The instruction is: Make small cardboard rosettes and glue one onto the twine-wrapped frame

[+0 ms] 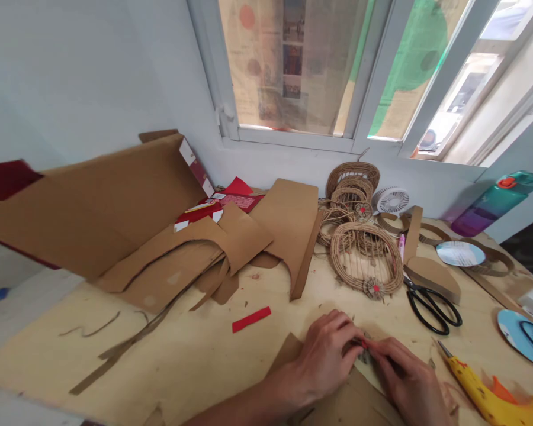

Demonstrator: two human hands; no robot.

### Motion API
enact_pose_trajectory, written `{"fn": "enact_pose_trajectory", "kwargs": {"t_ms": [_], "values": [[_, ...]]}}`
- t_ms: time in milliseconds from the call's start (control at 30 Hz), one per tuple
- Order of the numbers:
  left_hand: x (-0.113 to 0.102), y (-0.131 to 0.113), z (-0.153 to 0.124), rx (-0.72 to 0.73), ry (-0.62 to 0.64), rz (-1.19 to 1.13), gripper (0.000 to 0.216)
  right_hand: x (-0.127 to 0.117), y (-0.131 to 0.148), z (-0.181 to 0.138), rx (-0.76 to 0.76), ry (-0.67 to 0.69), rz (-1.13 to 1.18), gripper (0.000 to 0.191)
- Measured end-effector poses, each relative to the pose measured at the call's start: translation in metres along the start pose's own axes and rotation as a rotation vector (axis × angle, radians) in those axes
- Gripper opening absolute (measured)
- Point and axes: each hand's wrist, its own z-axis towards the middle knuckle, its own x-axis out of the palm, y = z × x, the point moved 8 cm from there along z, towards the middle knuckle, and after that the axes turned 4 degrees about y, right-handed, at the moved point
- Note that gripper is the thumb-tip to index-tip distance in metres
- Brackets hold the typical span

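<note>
My left hand (326, 358) and my right hand (406, 373) meet near the table's front edge, fingers pinched together. Between their fingertips is a small twine flower (365, 356) with a bit of red at its middle, mostly covered by the fingers. Below both hands lies a piece of cardboard (337, 402). A short red strip (251, 319) rests on the table to the left. Just beyond the hands stands a twine-wound oval frame (364, 254), with a similar red-centred flower (373, 288) at its front.
Black-handled scissors (433, 307) and a yellow glue gun (484, 390) lie to the right. Cut cardboard (288, 219) and an opened box (102, 207) crowd the left. At the back are a small white fan (393, 200) and a teal-purple bottle (495, 204).
</note>
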Motion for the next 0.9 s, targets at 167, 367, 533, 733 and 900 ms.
{"fn": "enact_pose_trajectory", "kwargs": {"t_ms": [167,367,533,733,900], "values": [[0.003,-0.009,-0.007,0.116,-0.022,0.137,0.011,0.002,-0.013,0.006,0.09,0.015,0.108,0.018],[0.01,-0.016,-0.012,0.226,-0.022,0.285,0.015,0.004,-0.012,0.007,0.178,0.056,0.168,0.017],[0.012,-0.019,-0.012,0.257,0.012,0.367,0.013,0.008,-0.016,0.007,0.178,0.086,0.246,0.018],[0.014,-0.021,-0.012,0.28,0.033,0.41,0.009,0.01,-0.021,0.005,0.159,0.071,0.308,0.015],[0.016,-0.018,-0.013,0.263,0.046,0.386,0.011,0.013,-0.025,0.003,0.154,0.077,0.297,0.018]]}}
